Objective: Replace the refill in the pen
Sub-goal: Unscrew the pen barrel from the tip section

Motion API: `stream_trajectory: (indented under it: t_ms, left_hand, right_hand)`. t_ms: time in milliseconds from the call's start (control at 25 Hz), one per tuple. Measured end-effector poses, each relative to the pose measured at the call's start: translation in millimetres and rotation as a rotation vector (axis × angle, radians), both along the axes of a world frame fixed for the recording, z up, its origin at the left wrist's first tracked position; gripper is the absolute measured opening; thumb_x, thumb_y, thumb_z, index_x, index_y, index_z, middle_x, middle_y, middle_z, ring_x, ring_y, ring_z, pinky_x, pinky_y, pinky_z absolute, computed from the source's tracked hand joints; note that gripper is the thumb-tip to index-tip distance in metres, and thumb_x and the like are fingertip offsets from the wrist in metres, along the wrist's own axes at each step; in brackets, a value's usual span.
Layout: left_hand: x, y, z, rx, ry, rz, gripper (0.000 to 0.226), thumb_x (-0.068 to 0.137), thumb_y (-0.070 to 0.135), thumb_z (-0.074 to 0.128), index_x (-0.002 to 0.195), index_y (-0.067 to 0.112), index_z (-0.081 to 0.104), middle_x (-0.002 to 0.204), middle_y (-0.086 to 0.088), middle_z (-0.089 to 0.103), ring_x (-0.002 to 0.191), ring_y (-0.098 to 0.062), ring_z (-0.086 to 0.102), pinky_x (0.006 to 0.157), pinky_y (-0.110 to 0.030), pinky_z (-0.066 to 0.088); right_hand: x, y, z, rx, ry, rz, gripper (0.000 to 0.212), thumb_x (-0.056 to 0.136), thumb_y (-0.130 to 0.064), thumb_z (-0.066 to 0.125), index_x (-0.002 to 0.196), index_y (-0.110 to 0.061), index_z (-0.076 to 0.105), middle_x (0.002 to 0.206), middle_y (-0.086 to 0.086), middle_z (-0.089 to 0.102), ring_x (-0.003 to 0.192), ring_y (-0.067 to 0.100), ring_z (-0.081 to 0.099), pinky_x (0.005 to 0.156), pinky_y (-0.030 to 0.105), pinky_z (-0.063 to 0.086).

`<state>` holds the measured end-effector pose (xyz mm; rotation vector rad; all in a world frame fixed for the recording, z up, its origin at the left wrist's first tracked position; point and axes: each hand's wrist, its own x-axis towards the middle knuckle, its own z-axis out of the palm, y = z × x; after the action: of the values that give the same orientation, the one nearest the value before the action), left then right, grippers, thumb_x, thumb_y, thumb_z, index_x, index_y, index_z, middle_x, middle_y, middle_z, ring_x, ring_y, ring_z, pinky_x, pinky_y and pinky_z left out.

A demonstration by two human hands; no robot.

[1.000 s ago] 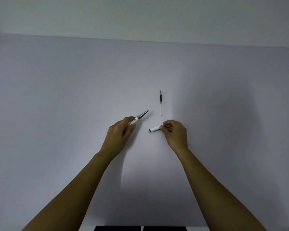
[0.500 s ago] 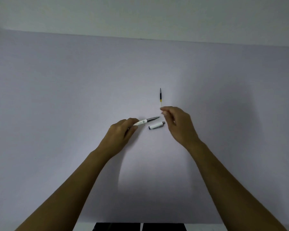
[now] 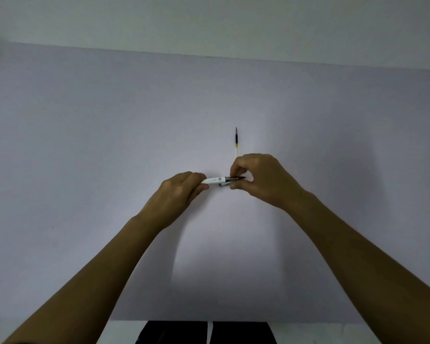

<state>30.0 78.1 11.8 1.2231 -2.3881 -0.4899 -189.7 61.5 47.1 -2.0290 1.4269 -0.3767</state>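
A white pen (image 3: 215, 180) with a dark metal front section is held level above the middle of the table. My left hand (image 3: 178, 194) grips its white rear barrel. My right hand (image 3: 256, 178) pinches the dark tip section between thumb and fingers. The pen's white cap (image 3: 223, 185) lies on the table just under the pen, mostly hidden by my right fingers. A thin refill (image 3: 236, 141) with a dark tip and a yellow band lies on the table beyond my right hand, pointing away from me; its near end is hidden behind my knuckles.
The table (image 3: 85, 157) is covered by a plain pale lilac sheet that reaches a light wall at the back. Two black shapes (image 3: 206, 332) sit at the near edge, low in the frame.
My right hand let go of the cap, rose towards the refill, then came back and closed on the pen's tip. My left hand swung the pen level and to the right.
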Motion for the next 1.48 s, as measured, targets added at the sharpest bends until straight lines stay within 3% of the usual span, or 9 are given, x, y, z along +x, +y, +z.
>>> stream_trajectory:
  t_ms: [160,360,480,600,760,960,1080,1280,1480]
  left_hand:
    - [2,2,6,-0.058,0.004,0.025,0.026,0.090,0.022,0.049,0.093,0.000,0.063,0.064,-0.011,0.057,0.053,-0.022,0.045,0.051,-0.024,0.031]
    - [-1,5,10,-0.069,0.014,0.016,0.026,0.089,0.021,0.051,0.093,-0.001,0.064,0.064,-0.012,0.057,0.053,-0.022,0.045,0.051,-0.024,0.031]
    - [0,5,12,-0.086,0.020,0.027,0.024,0.089,0.019,0.052,0.094,-0.001,0.064,0.064,-0.012,0.058,0.053,-0.024,0.048,0.051,-0.024,0.032]
    - [1,6,14,-0.089,0.030,0.025,0.024,0.089,0.019,0.051,0.094,-0.001,0.064,0.063,-0.012,0.056,0.053,-0.024,0.046,0.051,-0.024,0.032]
    - [1,7,15,-0.089,0.041,0.045,0.024,0.090,0.019,0.052,0.096,0.000,0.064,0.064,-0.011,0.057,0.053,-0.022,0.045,0.051,-0.023,0.032]
    - [3,10,17,-0.082,0.034,0.046,0.023,0.089,0.018,0.053,0.097,0.000,0.065,0.062,-0.011,0.055,0.053,-0.022,0.044,0.052,-0.023,0.031]
    - [4,8,21,-0.072,0.047,0.060,0.024,0.089,0.019,0.052,0.098,0.001,0.065,0.063,-0.012,0.056,0.053,-0.023,0.046,0.052,-0.024,0.032]
    - [5,5,24,-0.069,0.058,0.073,0.025,0.090,0.020,0.051,0.098,0.000,0.065,0.063,-0.012,0.055,0.053,-0.024,0.046,0.051,-0.025,0.032]
    - [5,3,24,-0.065,0.061,0.082,0.024,0.091,0.021,0.052,0.098,0.001,0.064,0.063,-0.011,0.054,0.054,-0.023,0.045,0.053,-0.024,0.031]
  right_hand:
    - [1,2,-3,0.034,0.114,0.074,0.024,0.096,-0.030,0.048,0.102,-0.017,0.067,0.086,0.002,0.070,0.071,0.016,0.060,0.063,0.025,0.040]
    - [-1,5,2,0.044,-0.131,0.004,0.012,0.080,-0.022,0.071,0.088,-0.017,0.063,0.082,-0.009,0.061,0.078,-0.002,0.056,0.069,0.015,0.044]
    - [-3,6,1,0.158,-0.169,-0.080,0.018,0.089,-0.035,0.056,0.099,-0.022,0.064,0.081,-0.017,0.063,0.072,-0.009,0.057,0.061,0.009,0.042]
    - [-3,7,-2,0.144,-0.206,-0.107,0.015,0.089,-0.029,0.057,0.087,-0.024,0.071,0.068,-0.019,0.065,0.056,-0.001,0.056,0.052,0.009,0.038]
    - [-2,12,-2,0.103,-0.357,-0.171,0.011,0.076,-0.022,0.075,0.081,-0.028,0.066,0.070,-0.022,0.068,0.073,-0.008,0.064,0.066,0.004,0.044]
    - [3,17,-3,0.124,-0.373,-0.186,0.010,0.087,-0.027,0.062,0.080,-0.025,0.069,0.062,-0.018,0.067,0.058,-0.007,0.062,0.058,0.007,0.043]
    - [5,16,-2,0.090,-0.472,-0.201,0.007,0.080,-0.015,0.072,0.081,-0.021,0.067,0.077,-0.012,0.069,0.069,-0.004,0.065,0.064,0.006,0.046]
    - [7,9,-1,0.189,-0.368,-0.251,0.023,0.090,-0.040,0.055,0.082,-0.022,0.068,0.070,-0.012,0.070,0.066,0.002,0.065,0.066,0.012,0.047]
    - [8,8,0,0.190,-0.559,-0.265,0.014,0.079,-0.016,0.072,0.085,-0.028,0.067,0.081,-0.013,0.070,0.078,0.000,0.066,0.074,0.012,0.051]
